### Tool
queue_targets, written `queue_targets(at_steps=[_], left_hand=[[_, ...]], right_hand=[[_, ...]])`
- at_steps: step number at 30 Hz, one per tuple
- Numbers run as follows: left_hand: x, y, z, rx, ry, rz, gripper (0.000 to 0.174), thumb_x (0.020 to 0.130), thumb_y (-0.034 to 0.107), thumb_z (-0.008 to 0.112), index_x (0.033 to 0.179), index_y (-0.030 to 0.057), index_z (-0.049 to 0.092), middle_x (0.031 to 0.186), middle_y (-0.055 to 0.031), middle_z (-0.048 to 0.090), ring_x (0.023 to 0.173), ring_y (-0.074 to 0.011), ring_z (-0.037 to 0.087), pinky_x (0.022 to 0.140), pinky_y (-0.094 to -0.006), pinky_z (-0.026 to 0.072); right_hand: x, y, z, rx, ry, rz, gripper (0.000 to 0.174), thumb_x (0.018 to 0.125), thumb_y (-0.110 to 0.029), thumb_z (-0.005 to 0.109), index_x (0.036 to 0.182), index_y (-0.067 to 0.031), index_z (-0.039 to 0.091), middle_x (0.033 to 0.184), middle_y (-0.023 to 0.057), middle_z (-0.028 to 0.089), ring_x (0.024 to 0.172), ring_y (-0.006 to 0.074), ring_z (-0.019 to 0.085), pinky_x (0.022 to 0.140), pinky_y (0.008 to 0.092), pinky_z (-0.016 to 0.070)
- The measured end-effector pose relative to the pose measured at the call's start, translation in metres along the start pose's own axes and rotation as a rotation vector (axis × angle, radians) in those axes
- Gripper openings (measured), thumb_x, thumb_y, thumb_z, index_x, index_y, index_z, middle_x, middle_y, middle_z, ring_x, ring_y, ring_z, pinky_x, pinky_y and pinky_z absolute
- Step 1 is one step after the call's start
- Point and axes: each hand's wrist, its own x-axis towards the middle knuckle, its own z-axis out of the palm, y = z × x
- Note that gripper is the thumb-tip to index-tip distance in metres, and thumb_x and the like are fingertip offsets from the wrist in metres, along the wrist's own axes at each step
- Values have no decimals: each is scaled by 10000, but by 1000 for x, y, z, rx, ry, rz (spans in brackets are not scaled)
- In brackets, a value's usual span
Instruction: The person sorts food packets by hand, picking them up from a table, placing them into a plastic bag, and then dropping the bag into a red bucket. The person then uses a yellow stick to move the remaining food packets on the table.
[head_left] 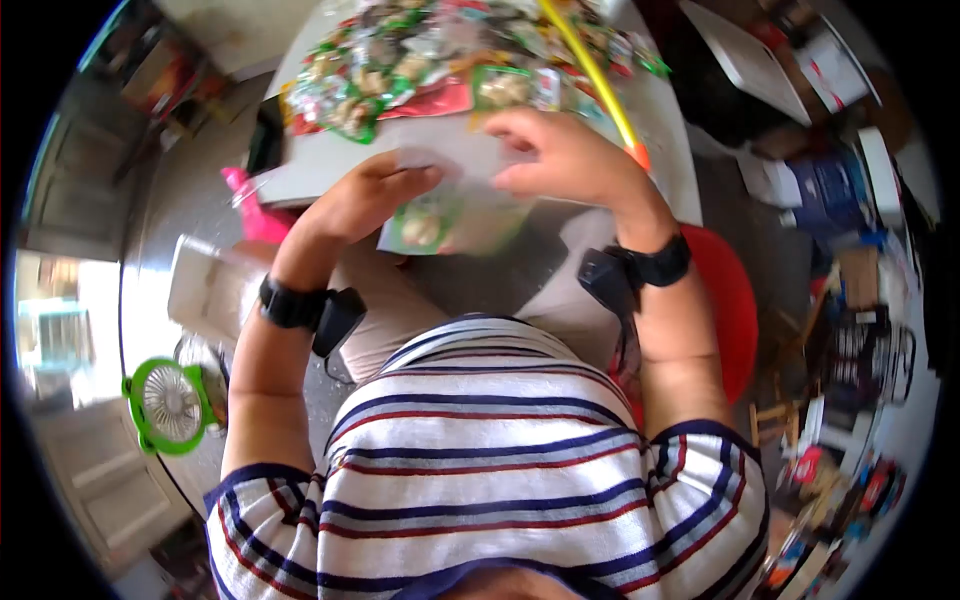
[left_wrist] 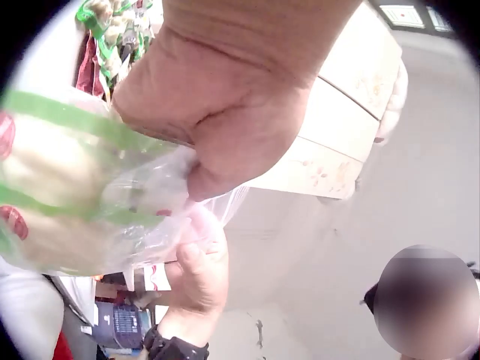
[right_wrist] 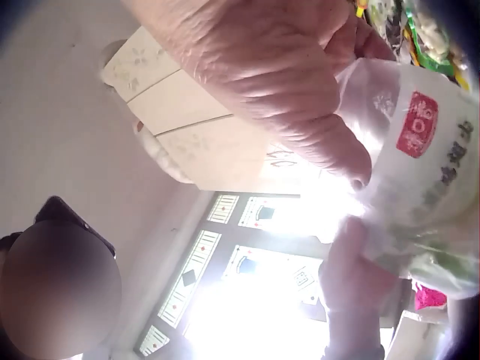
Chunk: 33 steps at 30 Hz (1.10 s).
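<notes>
A clear plastic food bag point(head_left: 425, 228) with green bands hangs between the two hands over the lap, blurred in the head view. Pale lumps show through it. On its face, in the right wrist view, is a red label point(right_wrist: 418, 124) beside dark printed characters. My left hand point(head_left: 385, 190) pinches the bag's upper edge between thumb and fingers. The right hand point(head_left: 565, 165) pinches the same edge farther right, its thumb point(right_wrist: 341, 154) on the near side of the plastic. Part of the right fingers is hidden behind the bag.
A white table point(head_left: 340, 165) stands in front, with a heap of colourful food packets point(head_left: 400, 70) at its far side. Across its right part lies a yellow stick point(head_left: 590, 75) with an orange end. A green fan point(head_left: 170, 405) stands at left, a red stool point(head_left: 725, 310) beneath the person.
</notes>
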Motion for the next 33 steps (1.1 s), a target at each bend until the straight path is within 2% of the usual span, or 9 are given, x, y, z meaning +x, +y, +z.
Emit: queue_targets(at_steps=[3,6,8,14,17,23,26,28,33], left_hand=[[-1,2,18,225,-124,151,208,831,98,414,969,10,543,925,-54,557,877,-133,486,791,-258,367],[-1,-3,32,129,-185,73,204,812,72,421,959,8,547,932,-44,553,892,-136,475,809,-251,345],[0,-13,35,123,-214,88,210,820,84,419,971,-3,536,951,-57,542,887,-146,474,811,-250,341],[13,-44,36,109,-287,3,261,833,127,430,1033,-35,470,916,-82,538,809,-161,511,791,-261,355],[16,-54,45,70,-221,-99,246,815,102,437,1025,-16,483,949,-61,524,850,-140,482,794,-255,360],[19,-154,31,110,-228,-403,236,810,114,448,999,-23,483,859,-43,541,828,-131,488,779,-241,365],[16,-241,19,-29,-254,-177,226,798,116,465,977,-15,507,874,-46,550,847,-136,491,777,-237,367],[6,-231,28,45,-142,-266,225,783,123,487,960,-9,526,900,-49,550,851,-134,492,763,-232,373],[6,-230,27,193,-48,-356,229,773,136,512,949,-8,536,900,-65,565,839,-131,503,740,-227,387]], right_hand=[[-24,8,3,-102,67,-101,551,634,-159,655,1104,-13,407,973,137,506,853,206,515,714,302,431],[-46,9,10,-8,36,-104,453,648,-166,630,1031,-9,446,840,117,548,736,204,540,626,293,434],[-58,2,14,18,37,-86,254,679,-167,592,825,15,494,661,109,545,623,173,524,550,290,395],[-111,15,22,141,175,93,165,725,-151,545,777,-3,495,632,102,499,576,172,482,548,275,381],[-162,39,1,124,328,28,120,770,-122,521,841,-25,515,684,16,513,610,87,489,551,239,416],[-298,99,-32,281,687,589,67,787,-116,499,809,-53,502,696,-33,485,599,36,429,530,173,356],[-339,144,-5,379,879,714,69,776,-126,509,763,-59,505,646,-16,490,586,68,454,526,224,387],[-369,191,26,120,863,865,101,764,-145,514,774,-45,501,623,8,482,588,98,457,532,267,389],[-406,237,81,57,753,1300,253,715,-182,535,916,-30,519,738,58,553,702,146,512,607,288,414]])
